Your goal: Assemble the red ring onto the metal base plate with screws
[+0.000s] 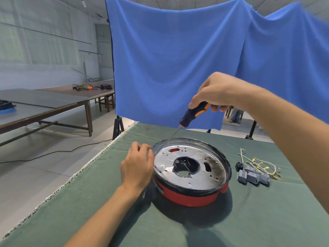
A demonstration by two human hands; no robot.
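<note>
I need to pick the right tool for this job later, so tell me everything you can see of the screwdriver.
The screwdriver has a thick black handle with orange stripes and a thin bare metal shaft. The right hand grips the handle's upper end from above. It is tilted, handle up and to the right, shaft slanting down-left, its tip at the far left rim of the metal base plate. The tip type is too small to tell.

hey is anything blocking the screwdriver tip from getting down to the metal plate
Nothing visible blocks it. The right hand holds the screwdriver tilted, its shaft passing over the far-left rim toward the metal base plate. The left hand rests outside the rim on the left, clear of the tip's path.
</note>
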